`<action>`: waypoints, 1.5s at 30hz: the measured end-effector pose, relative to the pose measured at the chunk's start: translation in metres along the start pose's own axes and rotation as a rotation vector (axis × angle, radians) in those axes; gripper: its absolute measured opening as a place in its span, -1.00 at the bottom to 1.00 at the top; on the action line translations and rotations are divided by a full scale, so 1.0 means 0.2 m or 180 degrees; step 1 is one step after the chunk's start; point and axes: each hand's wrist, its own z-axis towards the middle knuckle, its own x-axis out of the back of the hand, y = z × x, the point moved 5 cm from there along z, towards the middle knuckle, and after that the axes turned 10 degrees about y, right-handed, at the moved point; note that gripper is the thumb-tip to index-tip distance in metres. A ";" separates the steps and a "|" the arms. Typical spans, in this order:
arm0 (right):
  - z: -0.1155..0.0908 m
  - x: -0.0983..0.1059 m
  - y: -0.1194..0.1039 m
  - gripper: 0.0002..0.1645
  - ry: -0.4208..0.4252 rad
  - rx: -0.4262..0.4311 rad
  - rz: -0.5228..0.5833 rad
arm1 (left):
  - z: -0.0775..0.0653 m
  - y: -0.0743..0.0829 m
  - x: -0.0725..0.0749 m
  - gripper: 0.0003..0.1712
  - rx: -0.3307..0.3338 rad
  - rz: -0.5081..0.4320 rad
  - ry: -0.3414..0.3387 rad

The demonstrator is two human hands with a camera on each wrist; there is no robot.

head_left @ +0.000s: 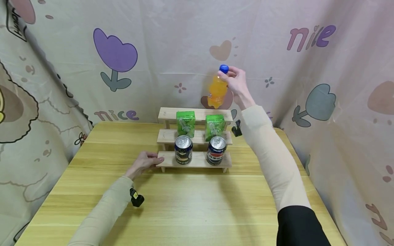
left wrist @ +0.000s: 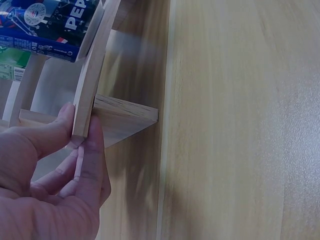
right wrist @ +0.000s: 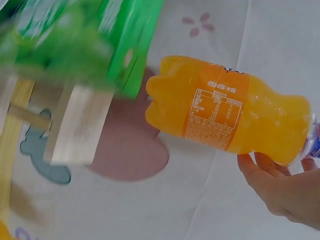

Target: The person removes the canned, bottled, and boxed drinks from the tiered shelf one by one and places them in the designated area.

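Observation:
An orange soda bottle with a blue cap hangs tilted above the right part of the top tier, gripped near its cap by my right hand. In the right wrist view the bottle shows its label, its base apart from the shelf. My left hand pinches the left end of the lowest tier of a three-tier wooden shelf; the left wrist view shows thumb and fingers on the board's end. Two green boxes stand on the middle tier, and two dark cola cans on the lowest.
The shelf stands toward the back of a wooden table. A printed curtain hangs behind the table and along both sides. The top tier lies below the bottle.

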 end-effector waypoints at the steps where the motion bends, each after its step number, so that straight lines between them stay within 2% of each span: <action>1: 0.01 0.03 0.01 -0.69 0.0024 -0.0029 0.0017 | 0.00 0.00 0.00 -0.38 0.0009 -0.0003 0.0007; 6: 0.03 0.19 0.06 -0.82 0.0155 -0.0129 0.0034 | 0.01 -0.01 0.00 -0.48 0.0019 0.0007 0.0000; 12: 0.04 0.35 0.13 -0.79 0.0317 -0.0204 -0.0081 | 0.01 -0.01 0.00 -0.37 0.0001 0.0069 0.0002; 18: 0.04 0.46 0.23 -0.81 0.0418 -0.0270 -0.0221 | 0.01 -0.01 0.00 -0.39 0.0009 0.0081 -0.0014; 25: 0.03 0.53 0.38 -0.69 0.0470 -0.0466 -0.0399 | 0.00 -0.01 0.00 -0.31 -0.0008 0.0079 -0.0015; 34: -0.02 0.56 0.61 -0.66 0.0452 -0.0642 -0.0427 | 0.00 -0.02 -0.01 -0.43 0.0072 0.0074 0.0022; 40: -0.04 0.56 0.74 -0.44 0.0448 -0.0693 -0.0643 | 0.00 -0.02 0.00 -0.30 0.0031 0.0089 0.0031; 45: -0.06 0.56 0.82 -0.38 0.0396 -0.0778 -0.0673 | -0.01 -0.02 0.00 -0.26 0.0001 0.0099 0.0024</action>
